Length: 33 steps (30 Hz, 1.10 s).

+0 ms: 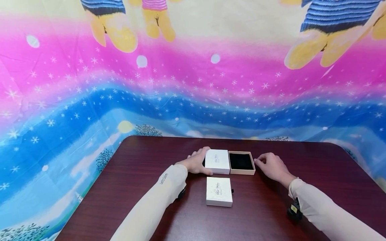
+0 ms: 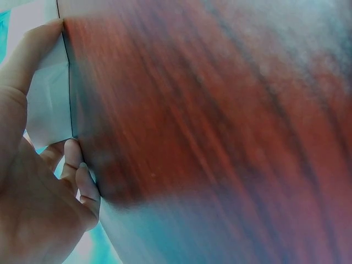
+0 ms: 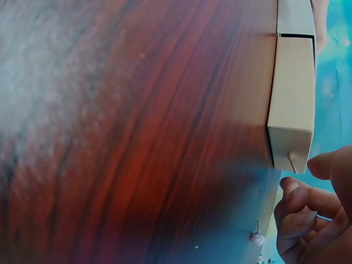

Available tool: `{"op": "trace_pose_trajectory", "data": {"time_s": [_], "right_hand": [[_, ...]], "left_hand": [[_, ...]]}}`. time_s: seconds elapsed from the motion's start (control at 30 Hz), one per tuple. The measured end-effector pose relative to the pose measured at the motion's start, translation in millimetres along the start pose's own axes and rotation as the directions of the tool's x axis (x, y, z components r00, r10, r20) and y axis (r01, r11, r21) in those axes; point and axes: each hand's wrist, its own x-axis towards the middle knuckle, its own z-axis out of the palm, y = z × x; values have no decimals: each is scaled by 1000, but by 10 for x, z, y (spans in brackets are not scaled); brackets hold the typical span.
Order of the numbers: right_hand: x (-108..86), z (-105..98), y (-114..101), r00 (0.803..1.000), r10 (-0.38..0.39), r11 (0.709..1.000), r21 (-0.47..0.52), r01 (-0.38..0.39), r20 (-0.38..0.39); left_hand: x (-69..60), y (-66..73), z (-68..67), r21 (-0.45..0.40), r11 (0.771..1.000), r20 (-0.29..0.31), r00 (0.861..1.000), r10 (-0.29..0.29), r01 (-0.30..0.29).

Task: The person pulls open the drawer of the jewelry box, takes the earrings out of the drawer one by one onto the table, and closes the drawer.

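Note:
My left hand (image 1: 196,162) grips a white box (image 1: 217,161) by its left end, thumb on the near side and fingers on the far side; the left wrist view shows this hand (image 2: 41,181) on the box's pale side (image 2: 49,102). Against the white box's right end lies an open tray (image 1: 242,172) with a black lining (image 1: 241,161). Just right of the tray is my right hand (image 1: 273,167). In the right wrist view the right hand (image 3: 322,214) has bent fingers, its thumb apart from them and close to a small tab (image 3: 293,163) on the tray's end (image 3: 290,91).
A second white box (image 1: 219,191), with a small black tab (image 1: 232,191) on its right side, lies nearer on the dark red table (image 1: 144,154). A small shiny hooked thing (image 3: 258,237) shows near the right hand. A patterned cloth (image 1: 193,83) hangs behind the table.

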Motion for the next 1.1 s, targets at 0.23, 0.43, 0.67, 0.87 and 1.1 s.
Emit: {"op": "trace_pose_trajectory", "data": {"time_s": [0.23,0.43,0.67,0.87,1.1], "right_hand": [[13,52,16,1000,16,1000,1,-16,11],[13,82,24,999,21,999,30,-21,26],[20,104,9,999,13,998,54,-15,34],[7,102,-36,999,-3,995,103,-2,40],[22,120,-38,999,16,989,148,-22,41]], "left_hand": [[69,-51,42,0,1000,-2,1000,-17,17],[110,-85,70,-12,1000,0,1000,-18,18],[64,-54,39,4,1000,-4,1000,-19,19],[11,-16,3,1,1000,-4,1000,-5,5],[7,-10,-8,-2,1000,10,1000,-7,7]]}}
